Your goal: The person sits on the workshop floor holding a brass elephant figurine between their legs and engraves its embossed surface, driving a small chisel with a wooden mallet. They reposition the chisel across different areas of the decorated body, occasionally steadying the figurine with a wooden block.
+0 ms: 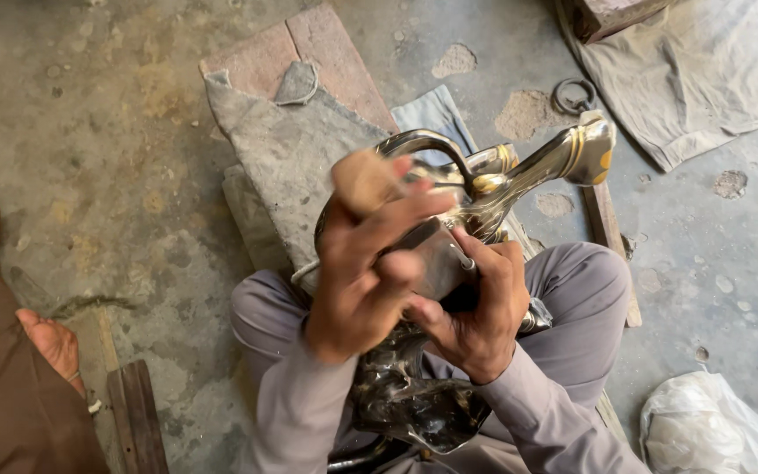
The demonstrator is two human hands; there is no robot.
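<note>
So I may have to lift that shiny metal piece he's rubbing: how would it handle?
The metal piece is probably stiff and fairly heavy; it looks like solid curved metal and rests on the lap. Its polished surface may be slippery. The right hand grips it from below, while the left hand presses a pad on it.

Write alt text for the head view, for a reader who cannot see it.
Seen from above, a seated person's right hand grips a shiny metal vessel in the lap while the left hand presses a small tan pad against it. Around them lie a grey cloth on a concrete floor and another person's foot.
</note>
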